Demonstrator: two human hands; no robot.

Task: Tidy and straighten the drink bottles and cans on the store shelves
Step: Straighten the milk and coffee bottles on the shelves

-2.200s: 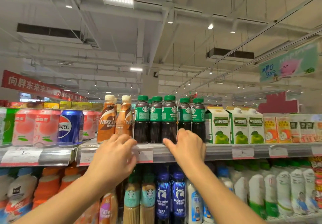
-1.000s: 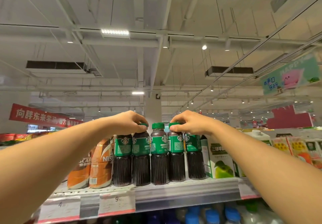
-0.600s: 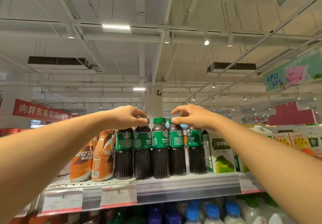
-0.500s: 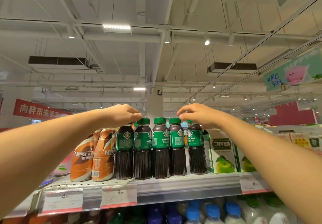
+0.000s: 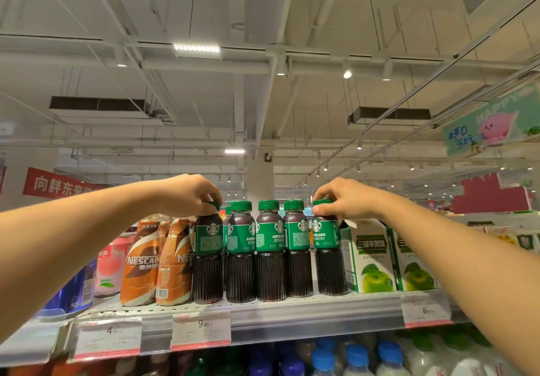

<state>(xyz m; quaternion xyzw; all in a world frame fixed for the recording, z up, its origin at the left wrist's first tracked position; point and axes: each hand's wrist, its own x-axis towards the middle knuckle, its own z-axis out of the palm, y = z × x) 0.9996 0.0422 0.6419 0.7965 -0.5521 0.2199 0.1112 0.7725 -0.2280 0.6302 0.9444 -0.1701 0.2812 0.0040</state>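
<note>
Up top, left hand pinching leftmost bottle (cap), right hand rightmost bottle

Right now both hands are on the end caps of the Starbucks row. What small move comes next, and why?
Probably twist the leftmost bottle by its cap so the front label faces out. The left hand pinches that cap, and this bottle shows small back print, while the rightmost bottle, pinched by the right hand, already reads Americano. The row looks upright and close along the shelf edge.
</note>
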